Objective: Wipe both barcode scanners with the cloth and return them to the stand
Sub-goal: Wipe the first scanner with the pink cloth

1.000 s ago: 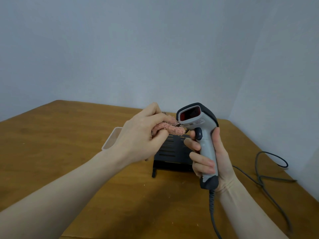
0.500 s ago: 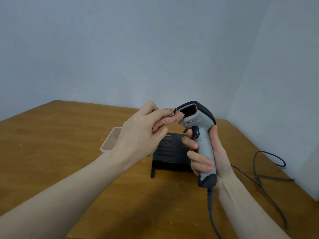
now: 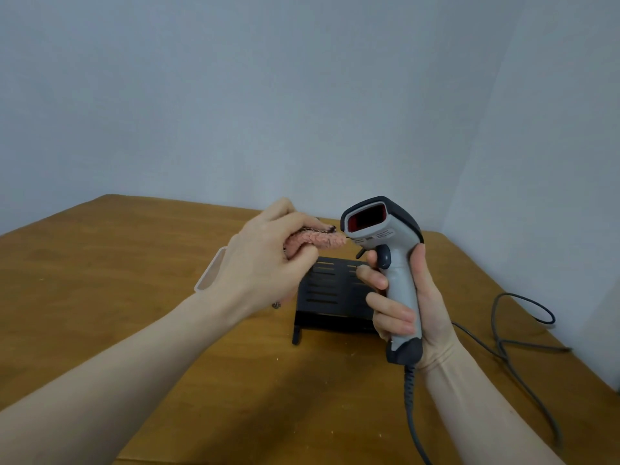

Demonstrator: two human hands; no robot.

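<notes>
My right hand (image 3: 416,303) grips the handle of a grey and black barcode scanner (image 3: 389,260), held upright above the table with its red window facing me. My left hand (image 3: 265,260) pinches a folded pink cloth (image 3: 318,241); the cloth's tip meets the lower left edge of the scanner's head. Behind both hands a black slotted stand (image 3: 327,293) sits on the wooden table (image 3: 100,297), with nothing visible on the part that shows. A second scanner is not in view.
The scanner's grey cable (image 3: 516,333) runs down from the handle and loops over the table's right side. A shallow clear tray (image 3: 211,273) lies left of the stand, mostly behind my left hand. Walls close in at the back and right.
The cloth went up over the scanner's window, then came back down to the lower left edge of the head. The scanner shifted only slightly.
</notes>
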